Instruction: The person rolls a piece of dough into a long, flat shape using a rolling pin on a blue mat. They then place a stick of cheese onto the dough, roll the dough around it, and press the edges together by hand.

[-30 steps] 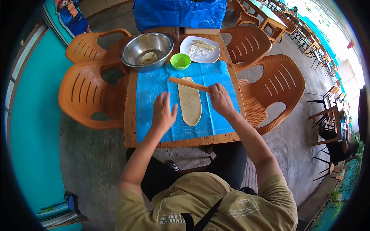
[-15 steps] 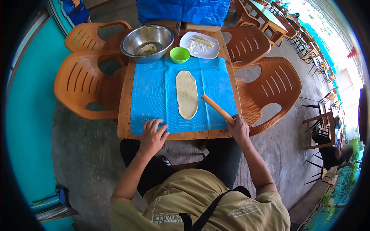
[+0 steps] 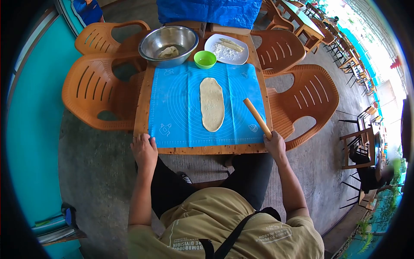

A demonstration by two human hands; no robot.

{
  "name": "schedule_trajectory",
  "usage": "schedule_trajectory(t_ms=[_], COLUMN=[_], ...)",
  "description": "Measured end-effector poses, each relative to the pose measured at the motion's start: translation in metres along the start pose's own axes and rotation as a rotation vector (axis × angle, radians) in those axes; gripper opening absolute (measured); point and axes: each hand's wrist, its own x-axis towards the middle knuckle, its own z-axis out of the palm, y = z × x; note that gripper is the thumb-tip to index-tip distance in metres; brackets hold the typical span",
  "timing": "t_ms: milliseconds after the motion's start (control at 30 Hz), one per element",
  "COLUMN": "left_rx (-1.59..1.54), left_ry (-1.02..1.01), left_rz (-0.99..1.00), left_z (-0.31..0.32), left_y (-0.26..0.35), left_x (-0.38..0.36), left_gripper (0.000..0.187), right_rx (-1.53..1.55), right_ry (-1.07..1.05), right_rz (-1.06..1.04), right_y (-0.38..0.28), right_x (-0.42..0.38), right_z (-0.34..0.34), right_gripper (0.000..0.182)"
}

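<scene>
A long oval of flattened dough lies on the blue mat. My right hand grips the lower end of a wooden rolling pin, which slants over the mat's right side, apart from the dough. At the mat's near left corner, my left hand rests on the table edge with its fingers bent over the corner; whether they pinch the mat is unclear. Beyond the mat stand a metal bowl with a dough lump, a green bowl and a white plate holding white powder and dough strips.
Orange chairs flank the wooden table, two at the left and two at the right. A blue cover stands at the table's far end. More tables and chairs stand farther right, where a dark seated figure is partly visible.
My left hand has moved left to the mat's corner. My right hand and the rolling pin have shifted slightly right, away from the dough. The view has shifted a little.
</scene>
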Motion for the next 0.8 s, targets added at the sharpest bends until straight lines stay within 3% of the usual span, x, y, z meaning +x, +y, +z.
schedule_trajectory(t_ms=[167,500,700,800], left_rx=[-0.017,-0.013,-0.067,-0.3], left_ry=[0.087,0.02,0.085,0.085], left_rz=[0.064,0.088,0.099,0.245], left_z=[0.012,-0.001,-0.014,-0.006], left_y=[-0.006,-0.011,0.015,0.047], left_x=[0.001,0.003,0.011,0.02], left_gripper=[0.012,0.014,0.015,0.026], right_rx=[0.002,-0.023,0.148,0.155], right_ry=[0.003,-0.052,-0.032,0.034], right_rz=[0.01,0.014,-0.162,-0.305], right_y=[0.006,-0.006,-0.066,-0.108], right_x=[-0.004,-0.014,-0.026,-0.028], right_z=[-0.001,-0.011,-0.03,-0.013], right_gripper=[0.036,0.037,0.031,0.021])
